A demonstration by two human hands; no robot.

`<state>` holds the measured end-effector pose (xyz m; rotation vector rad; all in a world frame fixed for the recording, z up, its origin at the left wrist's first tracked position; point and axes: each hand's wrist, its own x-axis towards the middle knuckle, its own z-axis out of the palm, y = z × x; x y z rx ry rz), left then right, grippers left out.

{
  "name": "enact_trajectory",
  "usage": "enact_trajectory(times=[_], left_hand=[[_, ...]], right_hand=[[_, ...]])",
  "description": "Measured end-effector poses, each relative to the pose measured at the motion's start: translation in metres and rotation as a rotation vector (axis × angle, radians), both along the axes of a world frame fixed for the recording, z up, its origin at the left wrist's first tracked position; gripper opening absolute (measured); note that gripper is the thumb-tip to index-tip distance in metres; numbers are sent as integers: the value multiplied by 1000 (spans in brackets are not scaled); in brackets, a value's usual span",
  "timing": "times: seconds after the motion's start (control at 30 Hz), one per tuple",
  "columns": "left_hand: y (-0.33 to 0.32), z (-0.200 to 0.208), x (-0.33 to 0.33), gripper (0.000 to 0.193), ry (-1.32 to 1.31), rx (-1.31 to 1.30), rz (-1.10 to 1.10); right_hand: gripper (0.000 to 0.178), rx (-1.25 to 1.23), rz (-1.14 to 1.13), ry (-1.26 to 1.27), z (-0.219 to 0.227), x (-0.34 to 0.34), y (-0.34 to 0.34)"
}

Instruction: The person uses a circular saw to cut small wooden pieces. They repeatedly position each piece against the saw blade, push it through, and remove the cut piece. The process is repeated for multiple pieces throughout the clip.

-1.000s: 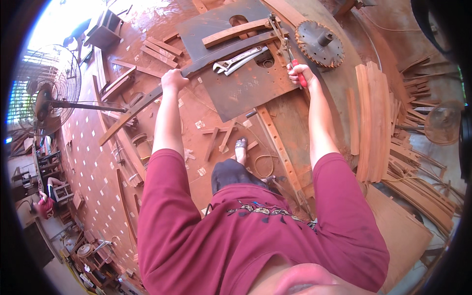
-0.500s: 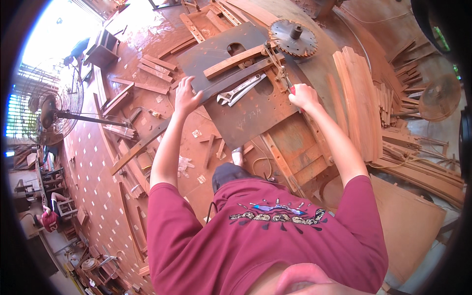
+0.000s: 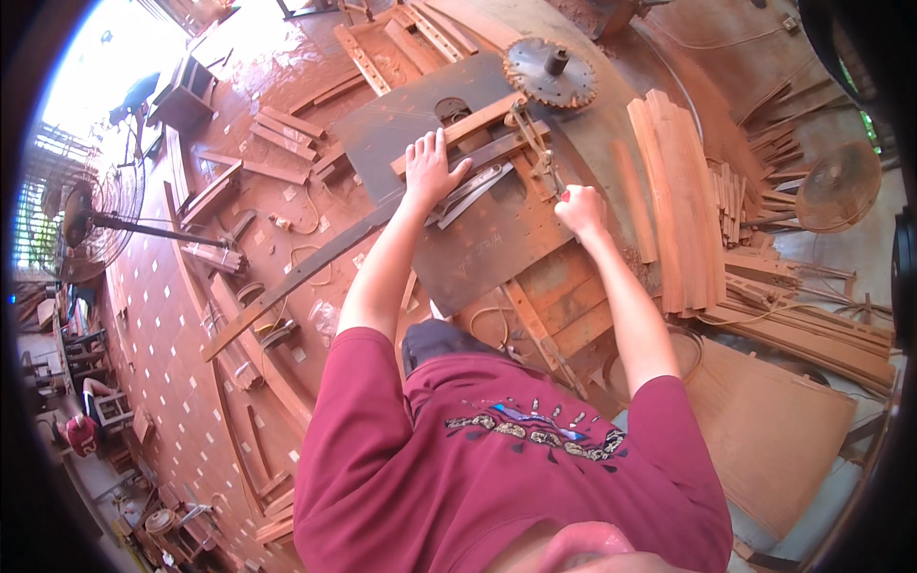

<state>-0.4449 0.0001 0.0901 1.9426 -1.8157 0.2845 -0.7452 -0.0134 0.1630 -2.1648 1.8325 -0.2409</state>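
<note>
Fingers spread, gripping nothing, your left hand (image 3: pixel 432 175) lies over the slim reddish-brown wooden strip (image 3: pixel 484 118), nearer than your right hand (image 3: pixel 584 212), closed round the red handle (image 3: pixel 565 196); the strip runs near-left to far-right.

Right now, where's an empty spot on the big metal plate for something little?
The metal plate looks bare on its near part, below the silver tools and left of the right hand. Its far left corner looks bare too, left of the wood piece. The middle's crowded: left hand, wood piece, long bar, jointed metal tool.
</note>
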Motion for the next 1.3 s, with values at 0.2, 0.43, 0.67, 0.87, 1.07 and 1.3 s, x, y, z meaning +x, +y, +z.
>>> enact_trajectory(times=[0.2, 0.43, 0.67, 0.87, 1.07, 1.3], left_hand=[[6, 0, -3, 62, 48, -39, 6], [7, 6, -4, 41, 105, -41, 11], [5, 2, -4, 38, 71, -53, 48], [4, 0, -7, 34, 97, -77, 16], [8, 4, -7, 32, 91, -33, 10], [10, -3, -3, 32, 85, -72, 23]], right_hand=[[19, 14, -23, -41, -3, -3, 1], [27, 121, -24, 4, 0, 1, -8], [24, 406, -44, 95, 66, 13, -4], [16, 644, 1, 121, 79, 11, -18], [14, 703, 56, 242, 89, 14, -22], [27, 491, -68, 184, 78, 22, 1]])
